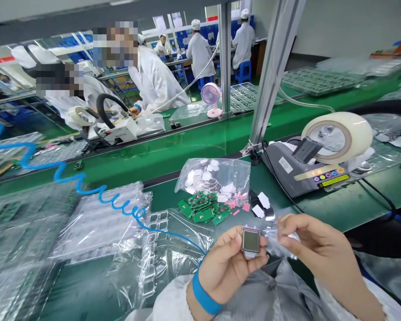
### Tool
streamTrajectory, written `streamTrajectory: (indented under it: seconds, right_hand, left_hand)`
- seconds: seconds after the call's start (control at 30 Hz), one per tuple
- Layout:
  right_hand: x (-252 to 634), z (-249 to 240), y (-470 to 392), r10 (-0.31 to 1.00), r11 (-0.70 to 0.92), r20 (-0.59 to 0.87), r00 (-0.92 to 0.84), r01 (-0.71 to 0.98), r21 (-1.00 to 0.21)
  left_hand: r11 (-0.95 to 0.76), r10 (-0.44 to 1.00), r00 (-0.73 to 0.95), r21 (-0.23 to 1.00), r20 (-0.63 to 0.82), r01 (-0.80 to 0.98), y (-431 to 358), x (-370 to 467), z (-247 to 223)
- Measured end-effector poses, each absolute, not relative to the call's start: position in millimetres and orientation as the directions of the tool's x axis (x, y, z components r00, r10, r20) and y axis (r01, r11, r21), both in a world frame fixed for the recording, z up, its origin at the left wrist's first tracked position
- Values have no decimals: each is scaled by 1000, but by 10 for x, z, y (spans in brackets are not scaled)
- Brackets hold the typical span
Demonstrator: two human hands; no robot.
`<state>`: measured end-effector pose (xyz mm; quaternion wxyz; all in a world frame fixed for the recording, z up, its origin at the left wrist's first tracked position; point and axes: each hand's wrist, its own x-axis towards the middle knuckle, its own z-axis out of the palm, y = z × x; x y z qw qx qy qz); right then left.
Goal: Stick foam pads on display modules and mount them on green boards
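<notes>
My left hand [222, 263], with a blue wrist strap [203, 292] round the wrist, grips a small square display module [251, 240] between thumb and fingers. The module has a grey screen in a pale frame. Just to its right, my right hand [316, 243] is closed in a pinch. What its fingertips hold, if anything, cannot be made out; crumpled clear plastic [272, 238] shows beside them. Beyond my hands lie a pile of green circuit boards [203, 207], pink pieces [237, 200] and black and white pieces [262, 205].
A clear bag of white pieces [214, 176] lies behind the boards. At right stands a tape dispenser [290, 169] with a large roll. Plastic trays [100, 223] cover the left, crossed by a blue coiled cord [100, 194]. Co-workers and a pink fan [211, 96] are across the bench.
</notes>
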<state>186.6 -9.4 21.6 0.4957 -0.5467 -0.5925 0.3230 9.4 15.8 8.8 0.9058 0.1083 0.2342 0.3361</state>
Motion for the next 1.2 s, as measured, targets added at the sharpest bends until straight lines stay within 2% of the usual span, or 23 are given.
streamTrajectory:
  seconds: [0.17, 0.3, 0.6, 0.7, 0.8, 0.87, 1.0, 1.1, 1.2]
  right_hand:
    - [1754, 273, -9, 964, 265, 239, -117, 373, -889]
    - [1689, 302, 19, 964, 233, 157, -216, 398, -887]
    - [1654, 200, 99, 962, 149, 33, -272, 420, -895]
    - [1604, 141, 86, 968, 212, 109, -224, 511, -833]
    - [1528, 29, 49, 943, 274, 328, -60, 698, -661]
    - [1486, -46, 33, 918, 308, 392, -69, 744, -592]
    - [1445, -177, 135, 929, 362, 195, -313, 672, -647]
    - [1411, -339, 389, 952, 282, 96, -290, 716, -638]
    - [1319, -570, 696, 959, 267, 77, -274, 773, -576]
  left_hand:
    - [764, 645, 604, 373, -467, -527, 188, 60, 32]
    - [772, 635, 603, 373, -483, -514, 192, 51, -27]
    - [780, 623, 600, 343, -502, -523, 190, 38, -57]
    - [781, 621, 587, 348, -520, -518, 188, 32, -71]
    - [762, 645, 541, 397, -540, -512, 176, 26, -102]
    - [747, 663, 518, 442, -540, -496, 153, 6, -121]
    - [719, 689, 531, 554, -493, -419, 78, -132, -123]
    - [677, 718, 509, 643, -474, -356, 50, -313, -100]
    - [619, 779, 385, 701, -494, -354, 81, -491, -88]
